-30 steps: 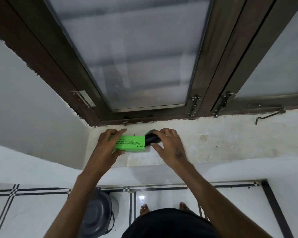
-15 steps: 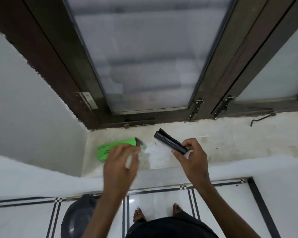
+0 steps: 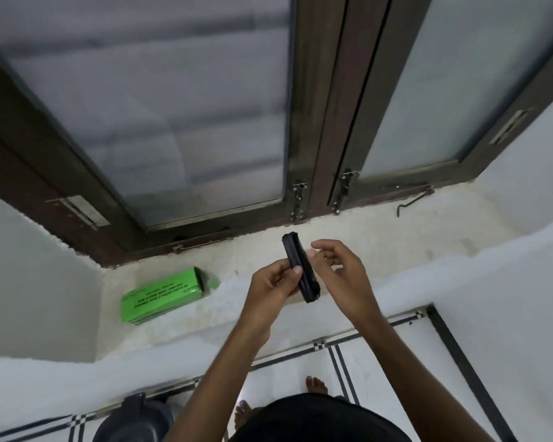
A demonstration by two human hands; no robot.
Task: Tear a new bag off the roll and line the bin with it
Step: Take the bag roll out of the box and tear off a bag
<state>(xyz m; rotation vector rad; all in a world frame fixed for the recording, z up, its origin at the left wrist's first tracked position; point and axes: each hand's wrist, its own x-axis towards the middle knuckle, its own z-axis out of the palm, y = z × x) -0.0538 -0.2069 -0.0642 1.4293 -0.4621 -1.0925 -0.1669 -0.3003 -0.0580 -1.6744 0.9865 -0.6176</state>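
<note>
A black roll of bags (image 3: 296, 255) is held above the window sill, tilted with its far end toward the window. My left hand (image 3: 273, 282) grips it around the middle, thumb on top. Just right of the roll, my right hand (image 3: 339, 266) touches its side with the fingertips, the other fingers spread. The green box (image 3: 163, 295) lies on the sill at the left with one end flap open. A dark grey bin (image 3: 134, 422) stands on the floor at the bottom left, only partly in view.
The pale sill (image 3: 396, 237) runs under a dark-framed window (image 3: 320, 122) with frosted panes, latches and a hook. White walls close in on both sides. Below is a white tiled floor with black lines, and my bare feet (image 3: 313, 384).
The roll came out of the green box, which now lies on the sill. My left hand left the box and took the roll. My right hand shifted to its side.
</note>
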